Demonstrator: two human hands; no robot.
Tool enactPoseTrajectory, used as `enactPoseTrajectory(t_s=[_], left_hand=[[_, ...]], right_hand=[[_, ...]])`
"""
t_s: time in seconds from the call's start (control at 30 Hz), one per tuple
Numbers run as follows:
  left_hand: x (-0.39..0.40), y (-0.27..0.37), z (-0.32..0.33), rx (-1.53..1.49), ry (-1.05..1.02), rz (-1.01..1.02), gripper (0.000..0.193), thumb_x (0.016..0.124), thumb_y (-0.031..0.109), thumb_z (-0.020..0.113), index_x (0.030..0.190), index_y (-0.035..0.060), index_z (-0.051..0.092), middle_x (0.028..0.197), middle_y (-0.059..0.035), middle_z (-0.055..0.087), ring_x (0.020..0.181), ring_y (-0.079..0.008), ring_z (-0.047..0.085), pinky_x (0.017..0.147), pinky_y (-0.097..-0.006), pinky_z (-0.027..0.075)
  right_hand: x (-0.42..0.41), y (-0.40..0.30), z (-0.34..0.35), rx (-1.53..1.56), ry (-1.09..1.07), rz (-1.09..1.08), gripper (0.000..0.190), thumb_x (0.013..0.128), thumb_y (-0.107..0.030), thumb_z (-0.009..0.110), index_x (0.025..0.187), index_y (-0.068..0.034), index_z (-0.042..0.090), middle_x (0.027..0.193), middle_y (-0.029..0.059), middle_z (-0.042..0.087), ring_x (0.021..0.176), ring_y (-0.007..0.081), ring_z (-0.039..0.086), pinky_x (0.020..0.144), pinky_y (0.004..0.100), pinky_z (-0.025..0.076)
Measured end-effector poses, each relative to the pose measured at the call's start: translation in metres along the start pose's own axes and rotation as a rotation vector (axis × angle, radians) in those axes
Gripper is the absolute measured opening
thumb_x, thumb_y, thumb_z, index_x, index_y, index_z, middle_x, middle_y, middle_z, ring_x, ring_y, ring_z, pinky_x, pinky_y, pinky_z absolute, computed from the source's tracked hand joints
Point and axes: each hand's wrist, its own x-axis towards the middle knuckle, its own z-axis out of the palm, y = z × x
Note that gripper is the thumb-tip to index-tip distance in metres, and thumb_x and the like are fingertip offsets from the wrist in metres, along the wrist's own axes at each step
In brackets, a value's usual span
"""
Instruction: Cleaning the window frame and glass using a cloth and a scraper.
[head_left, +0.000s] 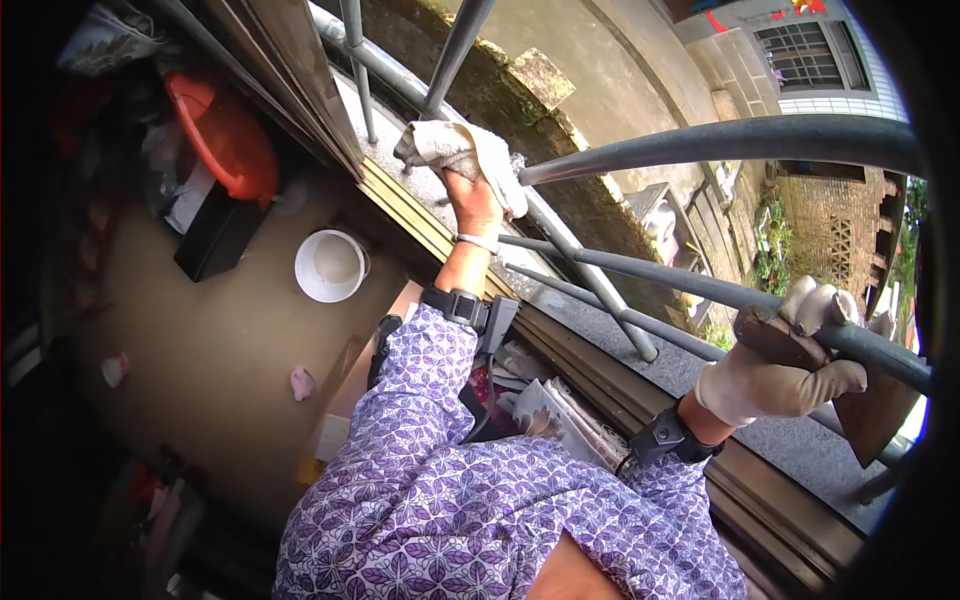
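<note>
My left hand (474, 201) is bare and presses a crumpled white cloth (491, 161) around a grey metal bar of the window grille (604, 289). The cloth hides most of its fingers. At the right, my right hand (780, 367) wears a pale work glove with the fingers hooked over another grille bar (675, 281). A brown, rounded flat piece (776, 337) sits between this palm and the bar. Beyond the glove, a brown wedge-shaped plate (874, 412) sticks out below the bar; whether the two are one tool I cannot tell.
A window track (585, 360) and speckled sill (772, 442) run under the grille. Indoors, a white bucket (330, 266), a red plastic basin (236, 150) and a black box (217, 232) stand on the floor. Outside lie a mossy wall (544, 79) and a paved yard (630, 67).
</note>
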Motion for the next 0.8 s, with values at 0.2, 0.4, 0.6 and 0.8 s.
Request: enactPoseTrajectory(t_s=[0.2,0.4,0.6,0.8], left_hand=[[0.004,-0.013,-0.008,0.365,0.128,0.163,0.038,0.087,0.024,0.062,0.110,-0.0055,0.054,0.101,-0.0116,0.062,0.091,-0.0192,0.059,0.081,-0.0332,0.047],[0.043,-0.017,-0.020,0.055,0.097,0.118,0.018,0.087,0.019,0.062,0.093,0.0021,0.061,0.088,-0.0031,0.061,0.075,-0.0130,0.058,0.062,-0.0269,0.050],[0.028,0.010,-0.008,0.869,0.215,0.260,0.030,0.083,0.018,0.055,0.089,-0.0110,0.060,0.090,-0.0312,0.062,0.089,-0.0414,0.062,0.077,-0.0432,0.048],[0.042,0.047,-0.061,0.540,0.054,0.283,0.025,0.088,0.022,0.055,0.099,0.0003,0.062,0.091,-0.0153,0.065,0.083,-0.0284,0.064,0.074,-0.0362,0.049]], right_hand=[[-0.002,-0.002,-0.015,0.081,-0.204,0.193,0.068,0.086,-0.069,0.037,0.102,-0.004,0.052,0.072,0.0038,0.041,0.066,0.0144,0.037,0.059,0.0251,0.030],[0.000,-0.005,-0.021,0.141,-0.237,0.250,0.069,0.085,-0.068,0.040,0.115,-0.007,0.051,0.078,0.0048,0.047,0.066,0.0149,0.041,0.059,0.0260,0.033],[-0.001,-0.001,-0.019,0.238,-0.223,0.220,0.065,0.089,-0.061,0.039,0.141,-0.022,0.030,0.098,0.0074,0.053,0.071,0.0147,0.048,0.064,0.0295,0.042],[-0.001,0.002,-0.019,0.246,-0.202,0.197,0.068,0.088,-0.063,0.040,0.139,-0.018,0.031,0.094,0.0084,0.054,0.067,0.0139,0.047,0.060,0.0288,0.042]])
